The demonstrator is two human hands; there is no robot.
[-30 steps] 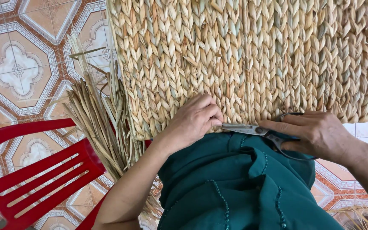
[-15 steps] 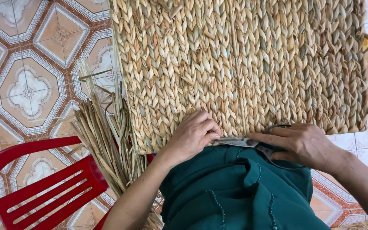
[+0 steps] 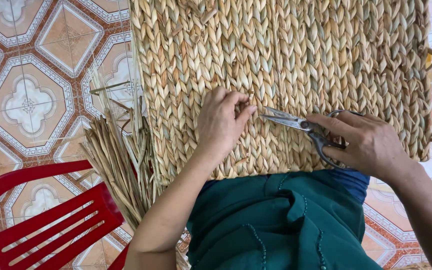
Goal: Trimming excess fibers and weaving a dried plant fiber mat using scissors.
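Having climbed from the woven mat's [image 3: 286, 65] edge, left hand [image 3: 221, 122] pinches a strand — right hand [image 3: 368, 142] grips scissors [image 3: 296, 121]

Place: home craft area for weaving.
Floor: patterned ceramic tiles [image 3: 31, 105].
Evidence: woven straw mat [image 3: 286, 65], loose reeds [image 3: 118, 160], red plastic chair [image 3: 41, 220].

1. A red plastic chair [image 3: 41, 215] with a slatted back stands at the lower left.
2. A bundle of dry straw strands [image 3: 118, 160] lies on the floor, just beside the chair.
3. The tiled floor [image 3: 26, 100] shows an orange and white pattern (star-like medallions).
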